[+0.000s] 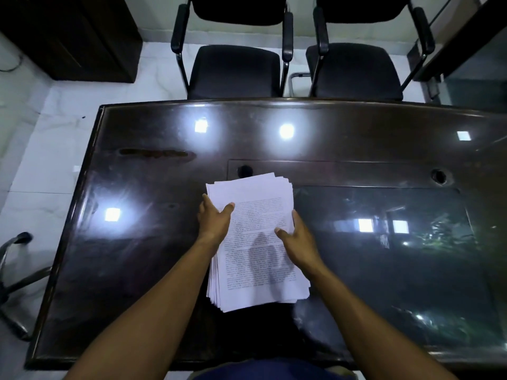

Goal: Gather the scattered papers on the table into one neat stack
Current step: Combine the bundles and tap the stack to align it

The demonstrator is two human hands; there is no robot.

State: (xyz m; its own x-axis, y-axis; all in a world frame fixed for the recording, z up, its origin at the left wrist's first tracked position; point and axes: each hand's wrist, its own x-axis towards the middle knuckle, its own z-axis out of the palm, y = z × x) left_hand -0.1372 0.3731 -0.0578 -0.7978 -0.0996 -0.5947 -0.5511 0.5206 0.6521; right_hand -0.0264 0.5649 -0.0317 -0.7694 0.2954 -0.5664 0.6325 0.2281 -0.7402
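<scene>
**Papers gathered in one pile at centre of counter, both hands at its sides**

Stack of papers (258, 239) lies at the centre of the frame on the dark glossy counter (137, 242). Top sheet carries printed text. Edges not flush: sheet corners fan out at the upper right and along the lower left of the pile.

Left hand (215, 218) at the stack's left edge, upper half. Thumb lies on the top sheet; fingers extend along and over the left edge. Whether the fingers reach under the pile cannot be told.

Right hand (297, 237) at the right edge, thumb on the top sheet, fingers along the right side. Fingers fairly straight, not clenched.

Both forearms enter from the bottom of the frame.

Ceiling lights reflect as bright spots on the counter. Two black armchairs (236, 69) stand beyond the far edge, upper centre of the frame. Part of a chair base (13, 283) shows at the lower left, on the pale floor.
</scene>
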